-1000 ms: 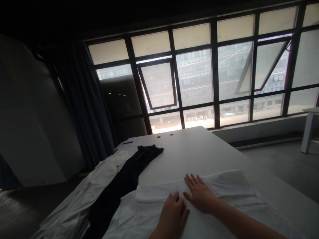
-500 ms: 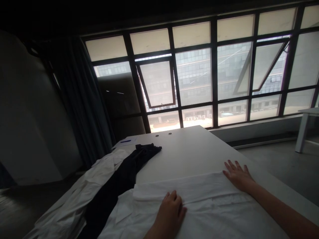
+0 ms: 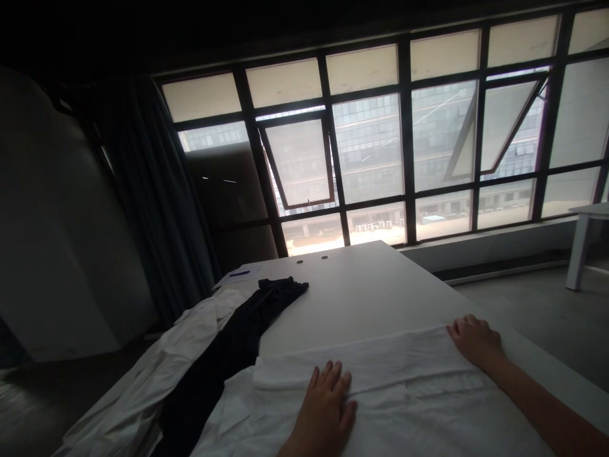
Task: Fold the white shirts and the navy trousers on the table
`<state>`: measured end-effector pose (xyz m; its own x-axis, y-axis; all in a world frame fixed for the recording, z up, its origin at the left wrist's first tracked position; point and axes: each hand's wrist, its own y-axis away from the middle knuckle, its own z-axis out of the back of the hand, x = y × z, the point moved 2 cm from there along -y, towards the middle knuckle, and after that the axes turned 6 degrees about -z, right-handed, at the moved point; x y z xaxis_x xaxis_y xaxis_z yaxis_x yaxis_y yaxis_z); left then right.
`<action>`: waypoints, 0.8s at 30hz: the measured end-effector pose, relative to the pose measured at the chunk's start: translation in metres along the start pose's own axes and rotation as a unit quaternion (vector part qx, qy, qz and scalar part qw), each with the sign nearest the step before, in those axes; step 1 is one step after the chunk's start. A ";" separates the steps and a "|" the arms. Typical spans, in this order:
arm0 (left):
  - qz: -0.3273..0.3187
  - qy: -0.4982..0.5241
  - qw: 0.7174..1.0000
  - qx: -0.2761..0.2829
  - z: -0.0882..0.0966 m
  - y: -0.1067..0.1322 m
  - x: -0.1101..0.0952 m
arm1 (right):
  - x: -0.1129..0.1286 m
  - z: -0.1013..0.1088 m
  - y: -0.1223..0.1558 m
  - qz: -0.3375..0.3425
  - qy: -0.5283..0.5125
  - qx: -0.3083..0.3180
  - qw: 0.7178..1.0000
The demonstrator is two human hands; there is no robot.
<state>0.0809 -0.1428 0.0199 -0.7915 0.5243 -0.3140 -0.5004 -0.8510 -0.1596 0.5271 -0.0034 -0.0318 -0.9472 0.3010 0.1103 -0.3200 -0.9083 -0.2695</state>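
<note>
1. Tall black-framed windows (image 3: 371, 146) fill the far wall, with a glass-fronted office building outside and a dark floor-length curtain (image 3: 152, 190) at their left end.
2. A long white table (image 3: 361, 292) runs away from the wearer, with a small sheet of paper (image 3: 245, 273) and a blue pen (image 3: 239, 273) at its far left corner.
3. A crumpled white fabric garment (image 3: 157, 374) and a long black fabric garment (image 3: 223, 343) lie side by side along the table's left edge.
4. A smooth folded white cloth (image 3: 371, 381) lies across the near end of the table, its folded edge facing away from the wearer.
5. The left hand (image 3: 323, 406) lies palm down on that cloth, fingers open and slightly spread, gripping nothing.
6. The right hand (image 3: 476, 343) rests on the cloth's far right corner, fingers gently curved and close together, with no visible pinch.
</note>
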 end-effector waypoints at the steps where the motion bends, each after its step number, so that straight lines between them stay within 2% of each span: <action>1: 0.003 0.003 1.000 0.005 -0.001 0.000 0.001 | 0.000 -0.001 0.000 0.008 0.002 -0.001 1.000; 6: 0.010 0.009 1.000 0.012 -0.002 -0.001 0.000 | 0.003 0.005 0.005 0.033 0.014 -0.036 0.999; 9: 0.012 0.010 1.000 0.014 -0.003 -0.002 0.000 | 0.024 0.016 0.016 0.067 -0.002 -0.081 0.994; 11: 0.012 0.008 1.000 0.016 -0.003 -0.002 0.000 | 0.048 0.021 0.031 0.143 -0.048 -0.053 0.987; 13: 0.010 0.005 1.000 0.017 -0.003 -0.002 0.000 | 0.076 0.020 0.051 0.240 -0.097 0.020 0.966; 15: 0.010 0.003 1.000 0.017 -0.002 -0.002 0.000 | 0.098 0.018 0.071 0.296 -0.130 0.083 0.943; 19: 0.014 0.001 1.000 0.021 -0.001 -0.001 -0.001 | 0.113 0.014 0.090 0.305 -0.152 0.133 0.931; 24: 0.017 0.004 0.999 0.027 0.001 0.000 -0.002 | 0.103 0.017 0.085 0.265 -0.142 0.113 0.947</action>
<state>0.0823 -0.1439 0.0215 -0.8056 0.4944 -0.3265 -0.4915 -0.8654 -0.0978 0.4028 -0.0546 -0.0271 -0.9198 -0.2767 0.2783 0.2423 -0.9582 -0.1518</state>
